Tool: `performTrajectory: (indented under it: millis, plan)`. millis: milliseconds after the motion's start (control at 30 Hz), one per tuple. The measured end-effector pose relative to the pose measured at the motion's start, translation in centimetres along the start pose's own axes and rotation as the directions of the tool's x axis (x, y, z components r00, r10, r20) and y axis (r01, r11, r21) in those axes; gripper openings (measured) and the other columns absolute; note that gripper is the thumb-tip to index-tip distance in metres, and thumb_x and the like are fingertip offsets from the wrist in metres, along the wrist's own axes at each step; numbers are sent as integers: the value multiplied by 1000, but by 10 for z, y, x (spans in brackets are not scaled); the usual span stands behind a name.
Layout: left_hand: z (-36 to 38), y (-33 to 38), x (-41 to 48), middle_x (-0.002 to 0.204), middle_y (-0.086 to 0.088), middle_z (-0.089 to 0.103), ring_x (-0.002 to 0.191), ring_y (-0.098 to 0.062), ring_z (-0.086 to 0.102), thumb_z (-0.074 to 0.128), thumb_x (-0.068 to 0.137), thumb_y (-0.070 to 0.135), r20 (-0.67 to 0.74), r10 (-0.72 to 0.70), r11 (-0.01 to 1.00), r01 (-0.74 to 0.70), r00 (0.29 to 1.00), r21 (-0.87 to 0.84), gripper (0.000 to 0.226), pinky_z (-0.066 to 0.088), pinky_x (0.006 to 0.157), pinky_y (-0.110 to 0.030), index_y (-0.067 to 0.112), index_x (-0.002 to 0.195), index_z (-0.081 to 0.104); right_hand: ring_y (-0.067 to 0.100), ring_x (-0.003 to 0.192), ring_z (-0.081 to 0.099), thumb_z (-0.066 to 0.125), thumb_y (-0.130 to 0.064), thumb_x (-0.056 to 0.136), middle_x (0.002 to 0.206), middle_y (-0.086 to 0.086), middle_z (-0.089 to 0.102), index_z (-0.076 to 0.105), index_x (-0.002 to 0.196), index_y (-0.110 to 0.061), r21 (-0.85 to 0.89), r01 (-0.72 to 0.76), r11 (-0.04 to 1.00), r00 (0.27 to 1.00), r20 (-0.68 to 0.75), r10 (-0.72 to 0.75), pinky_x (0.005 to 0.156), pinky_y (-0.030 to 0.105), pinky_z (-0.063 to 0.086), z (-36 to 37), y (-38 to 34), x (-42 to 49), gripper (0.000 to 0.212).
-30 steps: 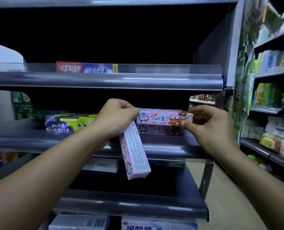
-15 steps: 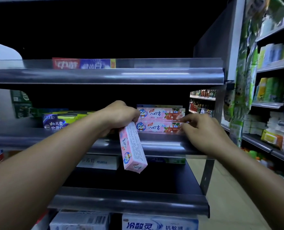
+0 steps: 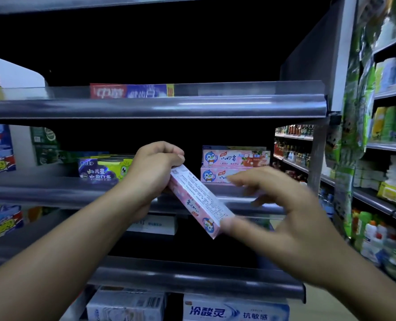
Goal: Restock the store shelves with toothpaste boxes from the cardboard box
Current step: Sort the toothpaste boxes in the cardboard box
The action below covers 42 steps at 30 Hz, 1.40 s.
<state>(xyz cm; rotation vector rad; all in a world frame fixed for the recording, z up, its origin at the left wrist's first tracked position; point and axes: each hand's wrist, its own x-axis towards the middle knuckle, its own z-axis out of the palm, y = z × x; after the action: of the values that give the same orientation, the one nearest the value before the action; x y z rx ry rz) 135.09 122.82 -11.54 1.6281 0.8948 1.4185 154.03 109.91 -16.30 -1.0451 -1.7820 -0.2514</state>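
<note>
My left hand (image 3: 154,169) grips the upper end of a pink toothpaste box (image 3: 198,201), which slants down to the right in front of the middle shelf (image 3: 53,193). My right hand (image 3: 278,214) is blurred, its fingers spread, and its thumb is at the box's lower end. Two matching pink penguin boxes (image 3: 235,164) lie stacked on the middle shelf behind the hands. The cardboard box is out of view.
Purple-and-green children's toothpaste boxes (image 3: 104,167) sit left on the middle shelf. A red-and-blue box (image 3: 131,91) lies on the upper shelf (image 3: 192,107). White and blue boxes (image 3: 235,310) fill the bottom. Another stocked rack (image 3: 387,158) stands to the right across the aisle.
My right hand left the stacked pink boxes and came down to the lower end of the held box. My left hand tilted that box more to the right.
</note>
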Motion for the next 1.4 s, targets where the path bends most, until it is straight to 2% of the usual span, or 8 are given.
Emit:
performTrajectory:
  millis: [67,167,333,567,733,933,1133,1400]
  plan:
    - [-1,1,-6,58,-2,54,47,-14,51,59,94,2,20,-50,997,51,999,-50,20,42,49,-22,14,79,64,9,109,59,84,-48,76,117,-13,58,64,124,-27,-81,107,991,987,132,-95,85,17,46,8,-4,-4,57]
    - [-1,5,-16,59,-3,57,43,-12,55,61,100,19,59,-113,985,119,992,-123,17,45,43,-20,13,85,63,13,98,64,88,-26,77,107,-5,67,70,110,-14,-57,163,985,987,7,-163,78,23,51,19,0,-4,40]
    - [-23,4,-25,72,-8,69,47,-21,57,50,98,58,182,-157,963,191,971,-188,48,45,43,-24,12,97,63,25,76,75,81,-22,73,89,9,79,79,89,-9,613,-175,771,935,-143,326,68,30,63,9,5,6,21]
    - [-36,4,-35,85,-6,70,63,-18,63,75,73,38,282,-19,982,71,959,-176,33,47,55,-25,14,96,73,25,61,67,83,-30,59,79,20,73,80,81,-7,750,-359,555,856,29,515,55,28,57,-3,8,16,32]
    - [-39,10,-36,98,0,78,86,-14,69,81,67,33,315,60,994,-87,947,72,38,43,70,-35,20,102,79,21,52,55,80,-31,60,75,23,67,80,81,-8,663,-440,606,870,146,472,46,26,50,-11,5,26,32]
    - [-12,12,-48,88,-17,73,57,-8,52,78,79,20,653,43,995,-93,756,42,32,33,49,-20,8,108,77,16,49,46,78,-31,71,63,12,69,81,96,-12,573,-387,722,921,194,339,46,25,42,-5,-9,40,32]
    - [-15,6,-44,90,-10,77,70,-16,68,85,63,7,449,35,967,82,893,-239,24,53,57,-19,10,86,78,24,61,59,84,-40,65,81,16,72,74,111,-15,651,-421,631,889,158,430,55,31,55,1,-9,27,54]
    - [-19,-9,-34,95,-16,76,64,-13,68,77,68,9,293,-22,832,180,956,-525,34,58,59,-19,9,100,64,26,65,72,84,-28,58,78,13,75,72,98,-8,607,-530,592,823,201,531,61,31,61,22,-2,0,46]
